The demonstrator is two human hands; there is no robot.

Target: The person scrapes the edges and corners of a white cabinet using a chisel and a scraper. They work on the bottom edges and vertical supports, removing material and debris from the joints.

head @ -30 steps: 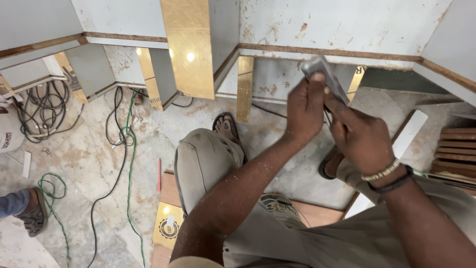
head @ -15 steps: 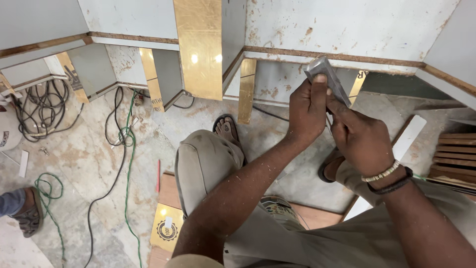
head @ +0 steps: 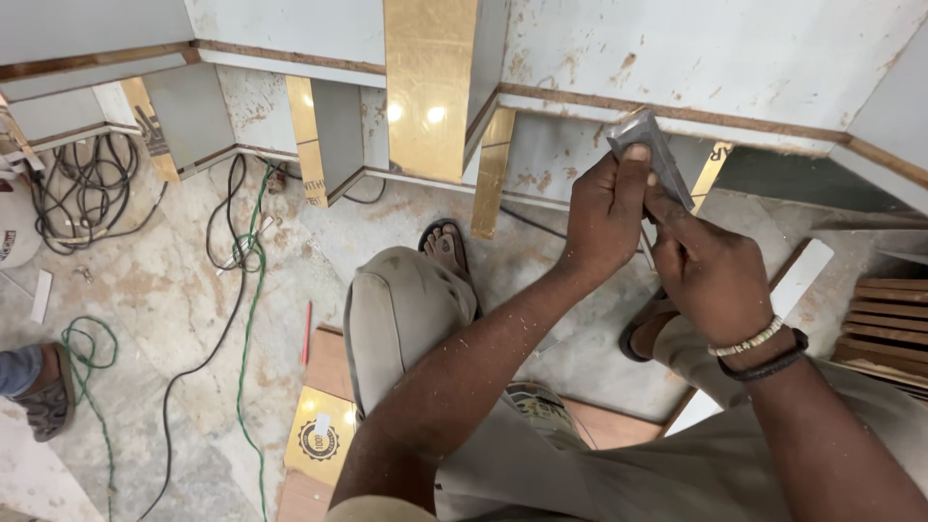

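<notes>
Down on the floor (head: pixel 145 300), near my left knee (head: pixel 396 309), I see a square golden-yellow card (head: pixel 317 437) with a round dark seal printed on it and a small white patch at its centre; it lies on a brown board (head: pixel 327 372). Just beside that board a thin red pencil (head: pixel 306 332) lies on the mottled stone. At the far left edge there is a small white strip (head: pixel 41 296) on the floor (too small for me to tell what it is). Tall glossy gold panels (head: pixel 430 87) stand against the white, stained cabinet fronts (head: pixel 715 58), with narrower gold strips (head: pixel 493 174) below them, some carrying dark lettering.

What I am handling is a flat grey metal piece (head: pixel 650 155), oblong, dull and scuffed, held up in front of the cabinet edge, well above the floor. My left hand (head: pixel 604 217) is wrapped round its lower part, thumb pressed on the upper face. My right hand (head: pixel 710 266) is closed against the same piece from the right side, fingers curled in; a beaded bracelet (head: pixel 749 340) and a dark band sit at that wrist. The two hands touch each other.

Green and black cables (head: pixel 246 251) trail across the floor, and another person's sandalled foot (head: pixel 43 401) shows at the left edge.
</notes>
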